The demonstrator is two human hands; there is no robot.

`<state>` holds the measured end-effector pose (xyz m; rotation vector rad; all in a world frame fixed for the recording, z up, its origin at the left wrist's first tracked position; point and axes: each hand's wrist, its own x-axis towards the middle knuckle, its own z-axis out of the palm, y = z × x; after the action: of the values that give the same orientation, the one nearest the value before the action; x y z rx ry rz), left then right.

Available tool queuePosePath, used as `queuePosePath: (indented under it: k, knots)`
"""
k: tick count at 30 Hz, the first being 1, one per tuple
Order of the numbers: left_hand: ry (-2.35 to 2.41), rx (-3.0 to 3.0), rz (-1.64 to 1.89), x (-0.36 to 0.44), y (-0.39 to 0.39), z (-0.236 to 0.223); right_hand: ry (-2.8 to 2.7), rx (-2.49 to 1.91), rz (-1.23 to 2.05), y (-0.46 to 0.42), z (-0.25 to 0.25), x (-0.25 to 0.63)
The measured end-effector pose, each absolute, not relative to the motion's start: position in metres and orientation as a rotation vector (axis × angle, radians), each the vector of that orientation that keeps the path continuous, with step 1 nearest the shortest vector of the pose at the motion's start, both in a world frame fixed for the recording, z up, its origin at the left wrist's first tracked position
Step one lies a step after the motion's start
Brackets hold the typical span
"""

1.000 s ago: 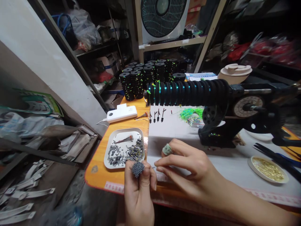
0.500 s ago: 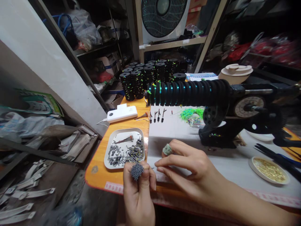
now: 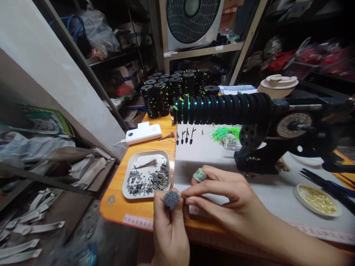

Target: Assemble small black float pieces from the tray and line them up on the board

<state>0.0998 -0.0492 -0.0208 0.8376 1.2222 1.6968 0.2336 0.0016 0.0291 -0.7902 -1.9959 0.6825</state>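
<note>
Low in the middle of the view, my left hand (image 3: 172, 225) is closed around a bundle of thin dark grey rods (image 3: 171, 200), their round ends facing up. My right hand (image 3: 222, 190) reaches in from the right, its fingertips pinched together beside my left fingertips. Whatever lies in that pinch is too small to make out. A rough pale green lump or wrapping (image 3: 199, 175) sits at the tip of a bent right finger; I cannot tell which. Just behind my left hand stands a white tray (image 3: 127, 194) with small grey and black pieces and a little brown bundle.
A black machine (image 3: 259, 147) with a ribbed horizontal roller (image 3: 222, 109) spans the right side. Black spools (image 3: 161, 99) stand behind. A white power bank (image 3: 144, 133), green strands (image 3: 227, 133), a dish of gold bits (image 3: 298, 190) and dark pliers (image 3: 327, 184) lie around.
My left hand has moved right and slightly up with the rod bundle. Its fingertips now meet those of my right hand, which were apart before and are now closer together.
</note>
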Motion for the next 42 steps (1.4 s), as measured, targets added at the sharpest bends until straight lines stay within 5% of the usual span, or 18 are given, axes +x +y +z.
queuePosePath:
  k: [14, 20, 26, 32, 42]
  knots:
    - [0.821, 0.891, 2.164, 0.090, -0.033, -0.005, -2.216, -0.537, 0.080, 0.003, 0.034, 0.237]
    - [1.014, 0.828, 1.594, 0.083, -0.039, -0.013, -2.134, -0.643, 0.376, 0.001, 0.034, 0.243]
    - [1.044, 0.524, 1.485, 0.092, -0.047, -0.016, -2.071, -0.716, 0.513, 0.003, 0.041, 0.241]
    - [1.344, 1.500, 1.359, 0.020, -0.005, -0.001, -2.033, -0.725, 0.491, 0.007, 0.040, 0.242]
    - [1.719, 1.951, 0.933, -0.024, 0.066, 0.008, -2.025, -0.745, 0.481, 0.008, 0.033, 0.239]
